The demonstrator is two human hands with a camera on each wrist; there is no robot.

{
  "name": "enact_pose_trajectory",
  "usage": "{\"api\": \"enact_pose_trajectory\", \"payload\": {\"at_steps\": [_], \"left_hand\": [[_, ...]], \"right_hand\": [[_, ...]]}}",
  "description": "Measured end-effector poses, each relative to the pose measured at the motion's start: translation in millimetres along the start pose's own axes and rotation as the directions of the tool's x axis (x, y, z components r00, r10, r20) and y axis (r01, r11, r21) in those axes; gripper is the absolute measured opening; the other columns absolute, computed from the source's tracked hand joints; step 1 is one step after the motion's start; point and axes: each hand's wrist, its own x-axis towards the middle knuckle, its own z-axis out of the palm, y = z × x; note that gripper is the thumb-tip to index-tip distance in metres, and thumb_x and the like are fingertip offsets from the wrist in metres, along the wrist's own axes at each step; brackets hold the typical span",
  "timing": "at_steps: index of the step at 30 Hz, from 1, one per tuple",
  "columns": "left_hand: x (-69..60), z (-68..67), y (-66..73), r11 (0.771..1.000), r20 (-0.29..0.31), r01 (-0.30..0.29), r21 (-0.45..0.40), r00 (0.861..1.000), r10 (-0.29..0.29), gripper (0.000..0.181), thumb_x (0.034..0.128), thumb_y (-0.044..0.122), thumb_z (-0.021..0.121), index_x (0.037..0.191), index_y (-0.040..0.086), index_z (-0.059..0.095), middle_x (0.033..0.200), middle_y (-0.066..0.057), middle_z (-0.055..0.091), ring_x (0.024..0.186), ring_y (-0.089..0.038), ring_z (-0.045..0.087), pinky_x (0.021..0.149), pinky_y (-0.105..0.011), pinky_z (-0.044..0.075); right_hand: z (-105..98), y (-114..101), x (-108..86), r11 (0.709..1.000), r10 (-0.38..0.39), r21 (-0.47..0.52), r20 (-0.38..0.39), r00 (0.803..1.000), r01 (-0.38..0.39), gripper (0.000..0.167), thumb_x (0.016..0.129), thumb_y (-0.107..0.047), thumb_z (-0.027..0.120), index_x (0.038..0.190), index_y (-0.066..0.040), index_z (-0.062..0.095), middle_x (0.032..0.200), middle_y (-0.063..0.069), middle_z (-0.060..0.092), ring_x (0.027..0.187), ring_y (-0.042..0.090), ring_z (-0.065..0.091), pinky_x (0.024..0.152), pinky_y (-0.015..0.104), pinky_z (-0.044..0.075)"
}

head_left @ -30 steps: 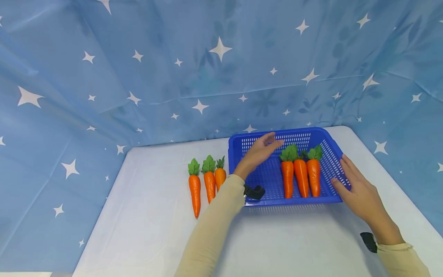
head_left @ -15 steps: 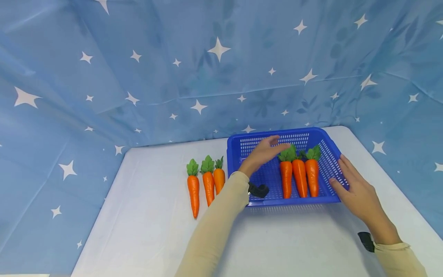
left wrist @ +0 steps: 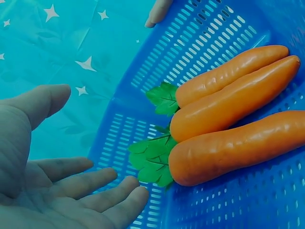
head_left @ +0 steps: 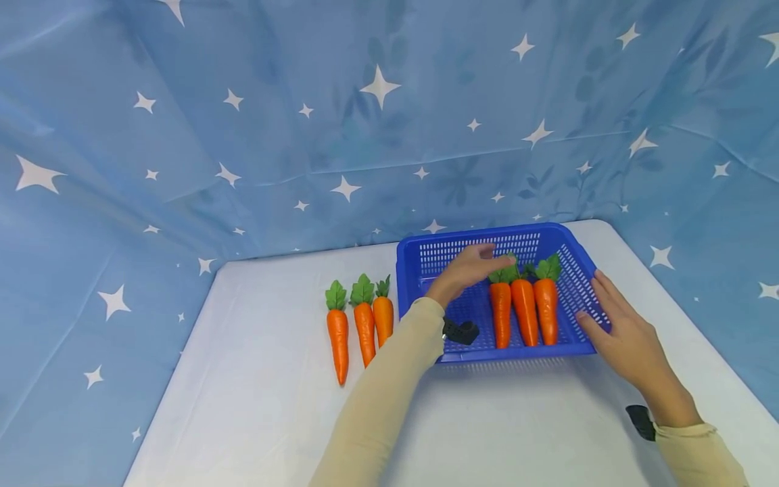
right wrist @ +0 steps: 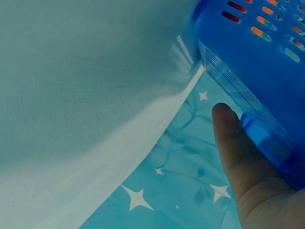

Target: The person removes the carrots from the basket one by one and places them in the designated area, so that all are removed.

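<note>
In the head view my left hand (head_left: 467, 272) reaches over the blue plastic basket (head_left: 447, 355) with fingers spread and nothing held. Its thumb is close to the leaves of the leftmost of three orange carrots (head_left: 501, 314) lying side by side inside. The left wrist view shows the left hand (left wrist: 66, 191) palm up beside the green leaf tops (left wrist: 152, 160), a gap between thumb and fingers. At the basket's right wall is my right hand (head_left: 629, 338), its fingers straight along the outside and its thumb over the rim. Right wrist view: one straight finger (right wrist: 240, 157) lies against the basket (right wrist: 248, 62).
Left of the basket, three more carrots (head_left: 338, 345) lie on the white table (head_left: 262, 379), the nearest one partly hidden by my left sleeve (head_left: 389, 385). A blue star-printed cloth (head_left: 292, 135) hangs behind the table.
My left hand has moved a little to the right and down, closer to the leaves of the leftmost carrot in the basket. The right hand stays at the basket's right side.
</note>
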Motion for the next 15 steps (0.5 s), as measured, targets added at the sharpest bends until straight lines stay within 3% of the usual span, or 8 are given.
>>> {"api": "enact_pose_trajectory", "payload": {"at_steps": [15], "left_hand": [[6.5, 9.9, -7.1, 0.999, 0.028, 0.037, -0.008, 0.999, -0.037, 0.069, 0.1029, 0.034, 0.073, 0.162, 0.008, 0.048, 0.161, -0.013, 0.05, 0.143, -0.03, 0.054, 0.112, -0.048, 0.05]], "right_hand": [[-1.0, -2.5, 0.1, 1.0, 0.013, 0.003, 0.004, 1.0, -0.013, 0.075, 0.112, -0.033, 0.052, 0.169, 0.002, 0.018, 0.176, 0.024, 0.013, 0.153, 0.057, 0.022, 0.106, 0.083, 0.029]]}}
